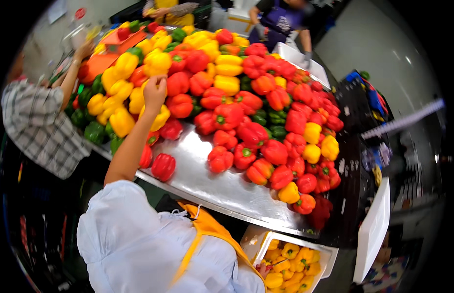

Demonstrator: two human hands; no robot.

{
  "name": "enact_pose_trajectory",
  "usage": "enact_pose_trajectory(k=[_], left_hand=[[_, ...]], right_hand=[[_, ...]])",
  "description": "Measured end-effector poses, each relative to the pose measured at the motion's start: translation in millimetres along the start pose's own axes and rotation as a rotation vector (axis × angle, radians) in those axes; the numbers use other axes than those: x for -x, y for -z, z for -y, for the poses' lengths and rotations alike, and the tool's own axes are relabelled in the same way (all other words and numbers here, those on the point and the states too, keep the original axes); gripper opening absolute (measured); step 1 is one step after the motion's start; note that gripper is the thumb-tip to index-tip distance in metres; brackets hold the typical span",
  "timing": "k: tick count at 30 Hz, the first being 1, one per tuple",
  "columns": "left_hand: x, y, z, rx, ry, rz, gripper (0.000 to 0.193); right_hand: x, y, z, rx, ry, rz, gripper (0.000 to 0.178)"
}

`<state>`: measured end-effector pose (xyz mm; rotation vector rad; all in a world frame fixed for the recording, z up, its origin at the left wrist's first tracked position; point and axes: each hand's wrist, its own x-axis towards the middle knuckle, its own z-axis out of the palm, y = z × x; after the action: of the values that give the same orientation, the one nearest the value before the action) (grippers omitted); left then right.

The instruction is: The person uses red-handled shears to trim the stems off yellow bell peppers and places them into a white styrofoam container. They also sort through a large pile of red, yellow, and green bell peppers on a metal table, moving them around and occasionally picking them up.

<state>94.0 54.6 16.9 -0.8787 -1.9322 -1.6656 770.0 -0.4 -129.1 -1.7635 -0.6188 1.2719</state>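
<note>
Yellow pepper [160, 117] — left hand [154, 93] perhaps gripping it — red peppers [227, 117] around.

A shiny stainless-steel sorting table [207, 178] runs slantwise through the view, its bare metal showing along the near edge. A broad heap of bell peppers lies directly on it: glossy red peppers [251, 132] fill the middle and right, yellow peppers [120, 93] crowd the left side and the far end, and dark green peppers [94, 132] sit at the left edge. One red pepper [163, 166] rests apart from the heap near the front edge. An orange plastic crate [120, 41] sits on the far left corner.
</note>
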Motion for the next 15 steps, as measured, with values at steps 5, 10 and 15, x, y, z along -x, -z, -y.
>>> enact_pose_trajectory(k=[5,10,15], left_hand=[[101.0,-63.8,-99.3,0.376,0.158,0.474,0.011],[212.2,-134.3,-187.0,0.592,0.16,1.03,0.013],[359.4,-154.5,-299.2,0.643,-0.089,1.565,0.012]], right_hand=[[31.3,2.1,38.8,-0.269,-0.016,-0.05,0.024],[17.3,3.0,-3.5,-0.635,0.002,0.088,0.011],[51.1,44.0,-4.1,-0.661,0.157,0.018,0.022]])
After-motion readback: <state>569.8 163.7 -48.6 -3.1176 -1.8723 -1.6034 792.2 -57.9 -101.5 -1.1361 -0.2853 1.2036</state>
